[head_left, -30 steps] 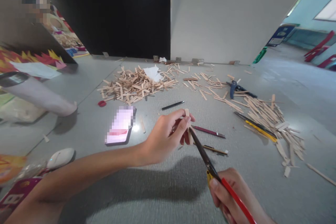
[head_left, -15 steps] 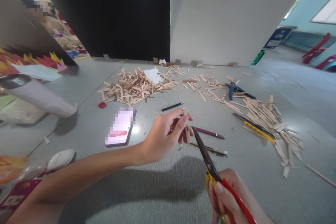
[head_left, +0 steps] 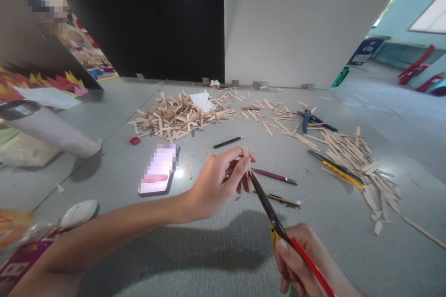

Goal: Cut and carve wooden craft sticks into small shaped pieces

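A small wooden stick [head_left: 245,151] is pinched between the thumb and fingers of my left hand [head_left: 223,178], above the grey table. My right hand [head_left: 301,253] is wrapped round the red and yellow handles of the scissors [head_left: 268,206]. The scissor blades point up and left, and their tips are at the stick just below my left thumb. Under and behind the hands lie a dark red pen [head_left: 275,176], a yellowish pen [head_left: 285,200] and a black pen [head_left: 228,142].
Behind are a pile of wooden pieces [head_left: 174,116] and upright panels [head_left: 296,23]. A phone [head_left: 159,169], a cardboard tube [head_left: 59,132] and a white mouse [head_left: 79,213] are at left. Pliers [head_left: 306,120], a yellow cutter [head_left: 343,175] and scattered sticks [head_left: 348,148] lie at right.
My right hand has moved slightly left with the scissors, bringing the blade tips onto the stick. The blades look closer together. My left hand keeps its grip.
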A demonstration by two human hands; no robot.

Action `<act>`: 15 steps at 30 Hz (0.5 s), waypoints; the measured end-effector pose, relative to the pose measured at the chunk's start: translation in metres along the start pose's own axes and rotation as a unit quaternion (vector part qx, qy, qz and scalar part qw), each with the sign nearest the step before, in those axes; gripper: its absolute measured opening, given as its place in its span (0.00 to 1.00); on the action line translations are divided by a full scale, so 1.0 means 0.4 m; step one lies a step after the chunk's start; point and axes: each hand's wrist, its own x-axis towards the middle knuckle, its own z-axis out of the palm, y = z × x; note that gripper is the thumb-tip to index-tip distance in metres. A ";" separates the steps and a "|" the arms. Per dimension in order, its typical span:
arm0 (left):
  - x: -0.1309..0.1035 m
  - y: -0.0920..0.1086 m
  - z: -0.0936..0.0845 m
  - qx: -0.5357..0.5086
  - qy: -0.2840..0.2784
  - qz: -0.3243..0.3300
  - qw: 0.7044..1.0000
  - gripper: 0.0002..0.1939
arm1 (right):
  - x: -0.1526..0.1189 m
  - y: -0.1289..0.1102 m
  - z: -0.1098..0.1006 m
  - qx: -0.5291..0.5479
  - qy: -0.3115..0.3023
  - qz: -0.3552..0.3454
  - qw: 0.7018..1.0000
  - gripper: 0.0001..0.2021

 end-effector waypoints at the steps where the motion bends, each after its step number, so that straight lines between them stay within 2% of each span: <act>1: 0.000 0.001 0.000 0.001 -0.001 0.000 1.000 0.18 | 0.001 -0.002 0.001 -0.002 0.001 0.002 1.000 0.40; 15: -0.002 0.000 0.001 -0.002 -0.005 -0.004 1.000 0.19 | 0.013 0.018 0.002 -0.001 0.007 -0.002 1.000 0.38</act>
